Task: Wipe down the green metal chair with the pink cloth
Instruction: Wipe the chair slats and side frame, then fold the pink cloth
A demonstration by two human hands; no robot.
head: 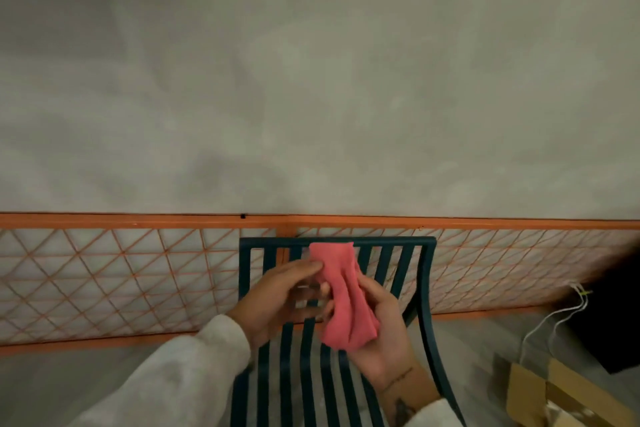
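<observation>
The green metal chair (424, 291), made of dark slats, stands in front of me at the lower middle, its backrest toward the wall. Both my hands hold the pink cloth (341, 295) bunched lengthwise above the seat. My left hand (277, 298) pinches the cloth's upper left edge with its fingertips. Under the cloth's lower end my right hand (377, 333) lies palm up, fingers curled round it. The cloth hangs in the air and does not touch the chair.
An orange wire-mesh fence (138, 274) runs along the grey wall (311, 80) right behind the chair. An open cardboard box (561, 395) sits on the floor at lower right, with white cables (554, 319) and a dark object (613, 329) beside it.
</observation>
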